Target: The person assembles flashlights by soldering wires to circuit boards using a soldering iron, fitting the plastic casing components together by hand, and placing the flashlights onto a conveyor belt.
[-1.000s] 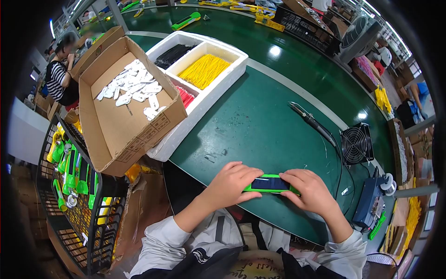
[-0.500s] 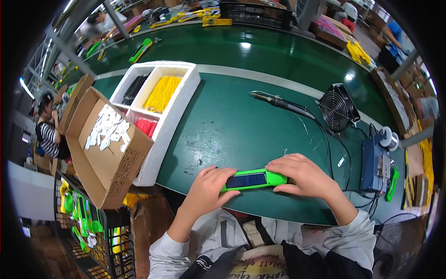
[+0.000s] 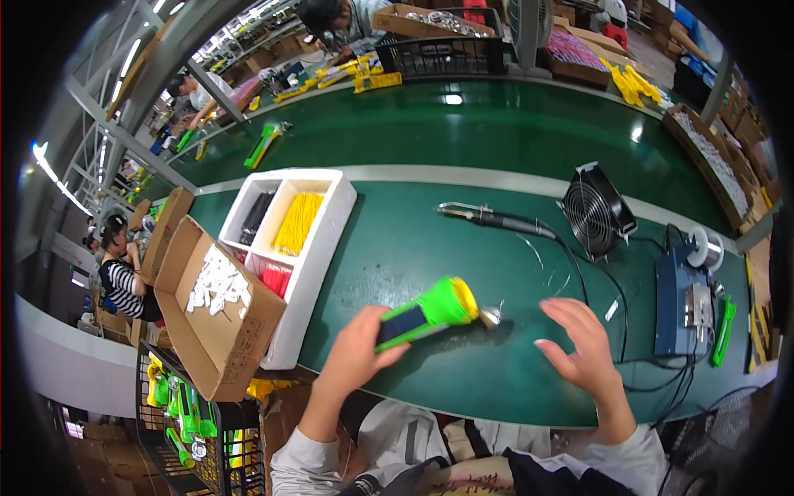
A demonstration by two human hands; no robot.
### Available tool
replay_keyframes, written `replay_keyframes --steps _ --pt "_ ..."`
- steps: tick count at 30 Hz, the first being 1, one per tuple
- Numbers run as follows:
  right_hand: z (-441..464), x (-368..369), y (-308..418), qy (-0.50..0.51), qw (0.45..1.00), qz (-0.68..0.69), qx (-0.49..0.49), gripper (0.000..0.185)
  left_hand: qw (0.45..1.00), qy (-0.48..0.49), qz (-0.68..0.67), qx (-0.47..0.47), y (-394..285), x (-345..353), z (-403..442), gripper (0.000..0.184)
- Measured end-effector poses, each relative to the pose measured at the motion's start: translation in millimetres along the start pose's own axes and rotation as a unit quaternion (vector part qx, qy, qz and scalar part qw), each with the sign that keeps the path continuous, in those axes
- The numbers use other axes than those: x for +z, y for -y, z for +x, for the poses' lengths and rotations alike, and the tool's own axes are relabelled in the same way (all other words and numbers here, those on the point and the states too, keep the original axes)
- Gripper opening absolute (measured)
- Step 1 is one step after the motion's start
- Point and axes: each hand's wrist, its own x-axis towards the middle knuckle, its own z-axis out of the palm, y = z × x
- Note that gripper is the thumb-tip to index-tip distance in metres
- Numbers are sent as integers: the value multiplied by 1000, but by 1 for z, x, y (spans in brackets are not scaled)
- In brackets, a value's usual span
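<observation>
My left hand (image 3: 354,354) is wrapped round the handle of a green flashlight (image 3: 442,307) with a dark solar panel on its side. The flashlight tilts up to the right above the green bench. Its head has a yellow rim, and a small shiny piece (image 3: 491,315), perhaps the reflector, sticks out from that end. Apart from it, to the right, my right hand (image 3: 583,351) holds nothing, its thumb and fingers spread. Beyond the flashlight, a soldering iron (image 3: 500,219) lies on the bench (image 3: 397,240).
On the left are a white foam box (image 3: 327,248) of black, yellow and red wires, a carton (image 3: 240,351) of white parts and a black crate (image 3: 178,434) of flashlights. A fan (image 3: 595,213) and a blue soldering station (image 3: 678,310) stand right. Co-workers sit across the green conveyor (image 3: 413,116).
My right hand has let go of the flashlight and moved right, opening. My left hand has turned the flashlight so its head now points up to the right. The view has shifted.
</observation>
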Motion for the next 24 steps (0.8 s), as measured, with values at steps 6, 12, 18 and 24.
replay_keyframes --steps 6,12,18,24 --pt "-23 -5 -35 -95 993 -4 65 37 989 -130 55 -53 0 -48 150 39" --pt "-23 -3 -48 -101 993 23 52 32 974 -201 95 -48 127 14 372 47" --pt "-7 -21 -37 -91 992 -3 82 22 953 -147 194 -178 177 55 395 47" --pt "-11 -22 -24 -80 991 -28 105 20 953 -28 228 -196 134 8 352 67"
